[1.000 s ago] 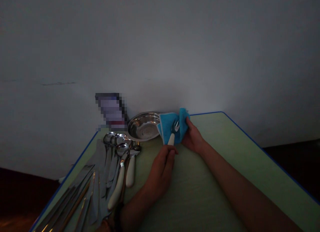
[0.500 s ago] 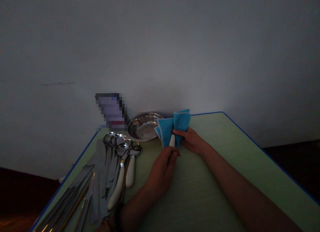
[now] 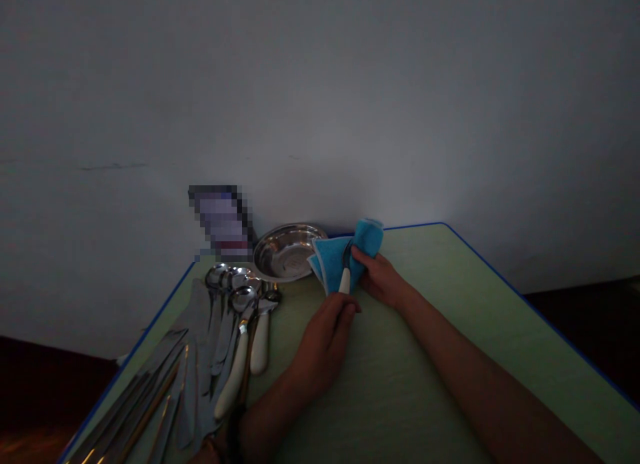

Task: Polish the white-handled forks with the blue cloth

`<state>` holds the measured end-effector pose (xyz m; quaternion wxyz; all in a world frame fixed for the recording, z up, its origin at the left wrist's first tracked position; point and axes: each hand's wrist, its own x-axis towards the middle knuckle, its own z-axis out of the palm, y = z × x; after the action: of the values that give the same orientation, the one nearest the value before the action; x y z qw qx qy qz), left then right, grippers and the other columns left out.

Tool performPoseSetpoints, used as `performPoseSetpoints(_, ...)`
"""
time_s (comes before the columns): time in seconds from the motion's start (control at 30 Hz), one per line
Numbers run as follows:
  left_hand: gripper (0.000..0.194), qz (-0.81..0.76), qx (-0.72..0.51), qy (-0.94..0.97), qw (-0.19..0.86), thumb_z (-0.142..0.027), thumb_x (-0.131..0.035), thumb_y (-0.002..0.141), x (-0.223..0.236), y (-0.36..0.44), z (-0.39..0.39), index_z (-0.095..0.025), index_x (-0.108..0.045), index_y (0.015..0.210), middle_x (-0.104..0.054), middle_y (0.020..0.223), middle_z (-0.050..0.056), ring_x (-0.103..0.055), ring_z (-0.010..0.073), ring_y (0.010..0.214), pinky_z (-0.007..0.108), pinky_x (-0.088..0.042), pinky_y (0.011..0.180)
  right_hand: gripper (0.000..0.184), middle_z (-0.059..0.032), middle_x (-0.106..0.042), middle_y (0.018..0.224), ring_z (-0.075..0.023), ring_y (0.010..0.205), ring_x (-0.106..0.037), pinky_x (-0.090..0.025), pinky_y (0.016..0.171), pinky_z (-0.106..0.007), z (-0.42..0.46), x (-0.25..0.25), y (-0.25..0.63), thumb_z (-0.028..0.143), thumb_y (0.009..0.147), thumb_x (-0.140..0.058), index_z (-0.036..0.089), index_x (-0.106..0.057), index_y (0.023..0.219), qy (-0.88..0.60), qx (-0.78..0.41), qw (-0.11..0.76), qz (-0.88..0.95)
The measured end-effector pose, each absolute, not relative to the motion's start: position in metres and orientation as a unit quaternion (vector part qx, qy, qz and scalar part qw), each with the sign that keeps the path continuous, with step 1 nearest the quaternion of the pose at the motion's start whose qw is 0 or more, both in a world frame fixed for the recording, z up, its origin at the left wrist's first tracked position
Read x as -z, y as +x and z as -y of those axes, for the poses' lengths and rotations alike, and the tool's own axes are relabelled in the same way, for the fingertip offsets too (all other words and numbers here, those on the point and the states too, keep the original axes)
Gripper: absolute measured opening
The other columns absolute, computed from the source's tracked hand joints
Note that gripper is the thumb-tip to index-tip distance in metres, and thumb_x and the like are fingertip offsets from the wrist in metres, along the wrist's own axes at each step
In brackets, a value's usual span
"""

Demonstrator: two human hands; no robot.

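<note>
My left hand point(image 3: 327, 337) is closed around the pale handle of a fork point(image 3: 345, 277), which points away from me. The fork's metal head lies against a blue cloth point(image 3: 333, 259) with light edging. My right hand point(image 3: 383, 277) grips the folded cloth from the right, thumb on its front near the fork's tines. Part of the cloth stands up above my right thumb, and its left corner hangs over the near rim of a round steel bowl point(image 3: 260, 271). The fingers of my right hand behind the cloth are hidden.
Several spoons point(image 3: 245, 297) and pale-handled utensils point(image 3: 260, 347) lie left of my left forearm. Several knives point(image 3: 185, 411) are spread along the table's left side. A blurred-out phone-like screen point(image 3: 223, 221) leans on the wall behind. The green table point(image 3: 430, 251) has a blue edge.
My right hand has shifted the upper fold of the cloth slightly rightward, and more of the fork's metal head now shows. My left hand has kept its hold on the handle.
</note>
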<state>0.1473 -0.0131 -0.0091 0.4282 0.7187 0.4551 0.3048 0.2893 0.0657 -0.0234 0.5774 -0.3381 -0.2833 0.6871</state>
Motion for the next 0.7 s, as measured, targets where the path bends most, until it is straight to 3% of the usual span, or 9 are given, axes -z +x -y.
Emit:
performPoseSetpoints(0.23,0.019,-0.46,-0.319,0.704,0.437,-0.031,-0.032,0.093,0.01,0.148,0.013,-0.021,-0.048,0.091,-0.041,0.06,-0.005,-0.041,0.0127,0.055,0.024,-0.034,0.055,0.037,-0.0042,-0.071,0.078,-0.0197,0.088,-0.063,-0.046,0.084,-0.035,-0.066,0.013,0.291,0.047,0.084,-0.043,0.018,-0.064,0.084,-0.307,-0.743,0.551,0.223)
performPoseSetpoints(0.33,0.019,-0.456,-0.353,0.678,0.456,-0.032,-0.03,0.093,0.012,0.148,0.014,-0.021,-0.046,0.09,-0.039,0.06,-0.006,-0.04,0.0121,0.055,0.023,-0.033,0.053,0.034,-0.0036,-0.071,0.083,-0.0207,0.093,-0.062,-0.047,0.085,-0.037,-0.066,0.011,0.292,0.043,0.084,-0.04,0.019,-0.063,0.087,-0.275,-0.746,0.567,0.215)
performPoseSetpoints(0.47,0.019,-0.452,-0.376,0.652,0.479,-0.034,-0.03,0.093,0.013,0.149,0.015,-0.022,-0.045,0.091,-0.037,0.059,-0.006,-0.038,0.0116,0.054,0.022,-0.032,0.05,0.023,-0.0033,-0.071,0.081,-0.0215,0.091,-0.062,-0.047,0.083,-0.039,-0.066,0.012,0.294,0.024,0.074,-0.043,0.018,-0.063,0.082,-0.266,-0.748,0.573,0.204)
performPoseSetpoints(0.7,0.019,-0.456,-0.361,0.671,0.46,-0.033,-0.031,0.093,0.012,0.148,0.014,-0.022,-0.046,0.09,-0.038,0.06,-0.006,-0.039,0.0113,0.054,0.022,-0.032,0.051,0.026,-0.0016,-0.069,0.071,-0.0201,0.083,-0.063,-0.048,0.082,-0.034,-0.066,0.021,0.296,0.006,0.053,-0.045,0.017,-0.062,0.07,-0.269,-0.761,0.535,0.248)
